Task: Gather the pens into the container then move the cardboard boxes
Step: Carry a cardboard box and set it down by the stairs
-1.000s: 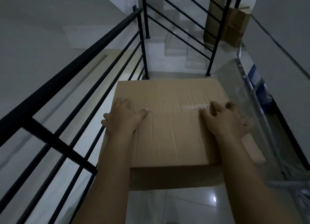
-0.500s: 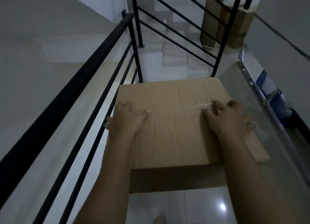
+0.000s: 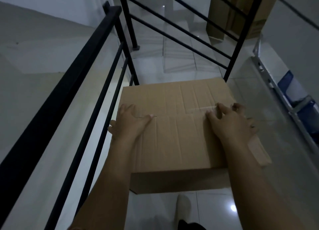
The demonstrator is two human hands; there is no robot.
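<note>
A closed brown cardboard box (image 3: 176, 136) is held in front of me above the tiled floor, its top flaps meeting in a seam with clear tape. My left hand (image 3: 129, 124) grips its left edge, thumb on top and fingers down the side. Over at the right edge my right hand (image 3: 231, 124) grips it, thumb and forefinger on the top. A loose side flap (image 3: 259, 152) sticks out below my right wrist. No pens or container are in view.
A black metal railing (image 3: 69, 85) runs close along my left, with a second railing section (image 3: 240, 40) ahead. Stairs (image 3: 179, 57) lie beyond the box. More cardboard boxes (image 3: 221, 19) stand at the far right. A metal frame (image 3: 276, 95) leans on the right wall. My foot (image 3: 183, 207) shows below.
I have moved forward along the landing with the box; the railing posts and far boxes are nearer. Both hands keep the same hold. A foot has come into view.
</note>
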